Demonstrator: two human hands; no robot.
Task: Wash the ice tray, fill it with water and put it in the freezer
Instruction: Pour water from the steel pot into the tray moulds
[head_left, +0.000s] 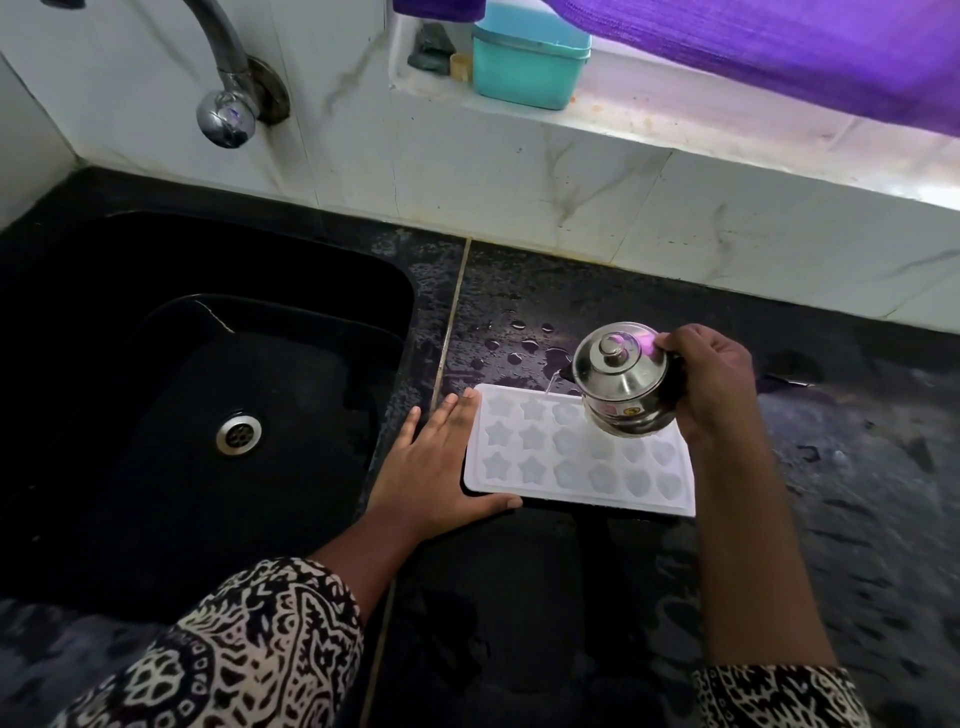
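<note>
Ice tray (571, 467) on desk (519, 597); left grip (431, 467) apart, flat vs its edge; right grip (711, 384) clamped on tilted steel pot (623, 384), prob. pouring.

Head camera looks down closely over countertop (571, 597).

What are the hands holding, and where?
The right hand grips the kettle by its back side, away from the spout. The left hand holds nothing; it lies flat against the edge of the tray.
</note>
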